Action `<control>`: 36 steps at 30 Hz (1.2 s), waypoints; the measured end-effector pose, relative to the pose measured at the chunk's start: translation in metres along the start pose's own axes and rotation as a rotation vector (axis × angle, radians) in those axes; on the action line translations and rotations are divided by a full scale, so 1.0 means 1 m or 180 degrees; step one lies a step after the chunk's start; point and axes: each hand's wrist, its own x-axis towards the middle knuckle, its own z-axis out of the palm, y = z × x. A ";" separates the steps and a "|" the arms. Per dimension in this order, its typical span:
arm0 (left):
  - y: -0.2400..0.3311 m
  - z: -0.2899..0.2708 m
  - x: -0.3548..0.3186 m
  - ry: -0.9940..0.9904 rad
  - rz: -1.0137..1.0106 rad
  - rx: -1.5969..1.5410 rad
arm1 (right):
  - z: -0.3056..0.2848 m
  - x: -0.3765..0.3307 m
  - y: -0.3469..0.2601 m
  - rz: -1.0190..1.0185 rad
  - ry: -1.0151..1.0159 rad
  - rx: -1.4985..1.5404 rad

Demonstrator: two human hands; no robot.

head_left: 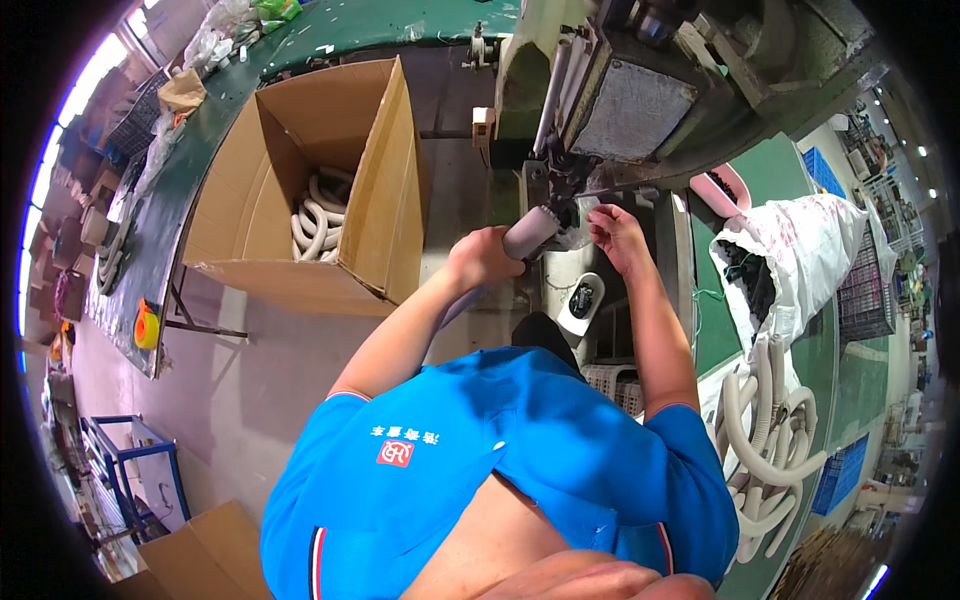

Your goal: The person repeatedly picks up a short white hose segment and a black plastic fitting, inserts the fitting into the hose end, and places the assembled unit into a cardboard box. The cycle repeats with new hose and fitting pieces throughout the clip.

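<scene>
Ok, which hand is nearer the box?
Left. The left hand, gripping a pale tube, is to the right of the box; the right hand is farther right, past the tube's end.

Markings in view: my shirt front, one sack.
On the left chest of my blue shirt point(450, 420): a short row of white characters point(405, 435), legible, with a red square emblem point(395, 454) just beside it, pale strokes inside. On the white sack point(815, 265) to my right: reddish printing, broken by folds, too blurred for me to read.
</scene>
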 end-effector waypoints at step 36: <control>0.049 0.016 -0.092 0.0123 0.1732 0.0607 | 0.031 -0.176 -0.054 -0.0866 -0.0673 -0.2873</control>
